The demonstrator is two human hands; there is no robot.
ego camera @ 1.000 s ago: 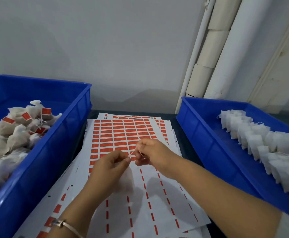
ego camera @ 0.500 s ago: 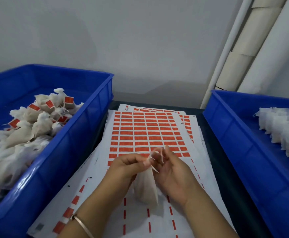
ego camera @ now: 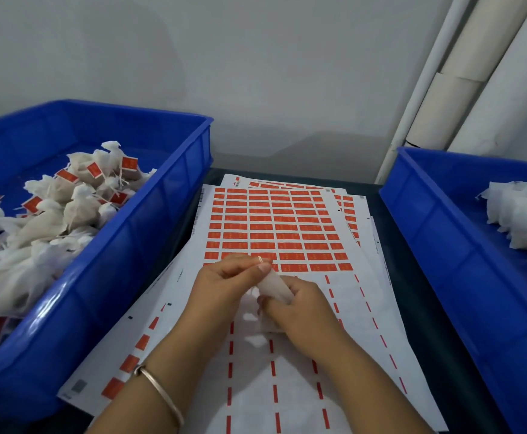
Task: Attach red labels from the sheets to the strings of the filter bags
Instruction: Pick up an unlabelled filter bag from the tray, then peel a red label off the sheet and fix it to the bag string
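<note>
Over the label sheet [ego camera: 274,227], both hands meet around one filter bag [ego camera: 274,285], a small, pale, translucent pouch tapering to a narrow top. The left hand [ego camera: 224,286] pinches that upper tip between thumb and fingers, while the right hand [ego camera: 303,311] curls around the bag's lower part. Rows of red labels [ego camera: 287,245] fill the sheet's far half; nearer rows are peeled bare. Labelled bags [ego camera: 68,208] heap in the left blue bin [ego camera: 149,233]; plain white bags [ego camera: 525,220] sit in the right blue bin [ego camera: 444,245].

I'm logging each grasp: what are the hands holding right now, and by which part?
Both hold one filter bag: the left hand pinches its upper tip, the right hand grips its lower body.
</note>
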